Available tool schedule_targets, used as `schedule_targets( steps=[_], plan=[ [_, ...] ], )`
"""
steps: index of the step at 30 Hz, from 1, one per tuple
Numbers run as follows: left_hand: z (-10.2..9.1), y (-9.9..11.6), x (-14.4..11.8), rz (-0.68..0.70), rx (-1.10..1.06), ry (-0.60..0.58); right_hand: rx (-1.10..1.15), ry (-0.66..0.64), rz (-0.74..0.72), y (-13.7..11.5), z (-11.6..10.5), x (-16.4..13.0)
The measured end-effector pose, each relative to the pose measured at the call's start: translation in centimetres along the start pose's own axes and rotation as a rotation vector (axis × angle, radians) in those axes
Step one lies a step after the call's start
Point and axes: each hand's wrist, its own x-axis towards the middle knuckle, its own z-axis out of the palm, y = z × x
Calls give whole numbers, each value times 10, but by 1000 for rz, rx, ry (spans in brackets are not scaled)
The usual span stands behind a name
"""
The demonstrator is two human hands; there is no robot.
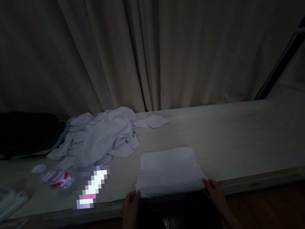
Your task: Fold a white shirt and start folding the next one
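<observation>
From the head camera, the room is dim. Your left hand [131, 205] pinches the near left corner of a folded white cloth [169, 171], and your right hand [214, 194] grips the near right corner; both hands are closed on the fabric at the front edge of the table [237, 139]. The cloth lies flat as a neat rectangle between your hands and stretches away from them, its near edge right at the table's lip.

Beyond your left hand and further left lies a crumpled pile of white clothes [103, 138]. Just left of your left hand sits a blurred white and pink object, too indistinct to name, and further left again a plastic bottle [58, 179] lying on its side with a small white cap [38, 169] beside it. A curtain [146, 47] hangs behind everything.

You appear to be finishing a fold, squaring the near edge. The next move likely calls for keeping both corners level and tension even, so the layers do not slip apart.
</observation>
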Motion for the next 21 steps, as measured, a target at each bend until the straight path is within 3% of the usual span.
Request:
schedule_targets(
  steps=[6, 13, 18, 21],
  plan=[
    [-4, 13, 9, 23, 54, -61, 43, -2, 95, 10, 2, -1],
    [-6, 9, 10, 8, 135, -37, -61, 67, 18, 12, 3, -3],
    [-8, -10, 2, -206, -82, -142, -36, 71, 100, 20, -2, -4],
    [-6, -22, 0, -308, -231, -164, 28, -50, 149, 17, -5, -6]
  ],
)
